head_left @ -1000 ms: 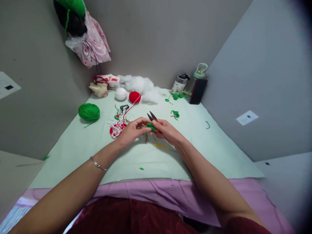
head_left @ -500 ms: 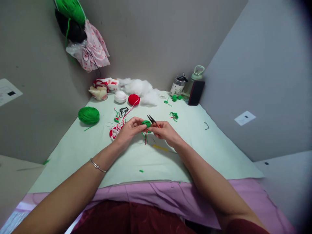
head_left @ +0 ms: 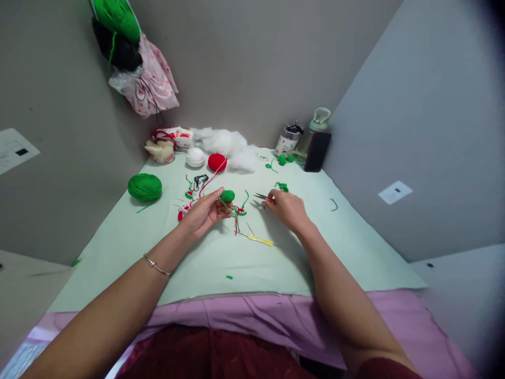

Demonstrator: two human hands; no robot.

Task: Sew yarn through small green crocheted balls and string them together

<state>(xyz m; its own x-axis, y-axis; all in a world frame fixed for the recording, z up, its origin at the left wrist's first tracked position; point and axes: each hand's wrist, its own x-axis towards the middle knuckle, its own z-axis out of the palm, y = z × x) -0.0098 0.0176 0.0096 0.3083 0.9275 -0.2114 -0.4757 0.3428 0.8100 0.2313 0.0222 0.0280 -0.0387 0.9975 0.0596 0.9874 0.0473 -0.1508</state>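
Between the thumb and fingers of my left hand (head_left: 207, 211) is a small green crocheted ball (head_left: 228, 196). My right hand (head_left: 288, 208) grips small thread scissors (head_left: 265, 198), their dark points turned left toward the ball, with a gap between. Beside my left fingertips, on the cloth, lie red and green crocheted scraps with loose yarn ends (head_left: 241, 211). A yellow-handled crochet hook (head_left: 260, 240) rests just below them, near a thin needle (head_left: 250, 228). Partly hidden by my left hand is red and white yarn (head_left: 182, 212).
A green yarn ball (head_left: 144, 187) sits at left. White (head_left: 195, 157) and red (head_left: 217, 162) yarn balls stand before white stuffing (head_left: 224, 143). At the back right are a patterned cup (head_left: 286, 142), a bottle (head_left: 319, 121) and a phone (head_left: 317, 152). Grey panels enclose the table (head_left: 351, 252).
My right hand has moved right with the scissors, away from my left hand. The green ball now shows in my left hand alone, and the red and green scraps have come into view.
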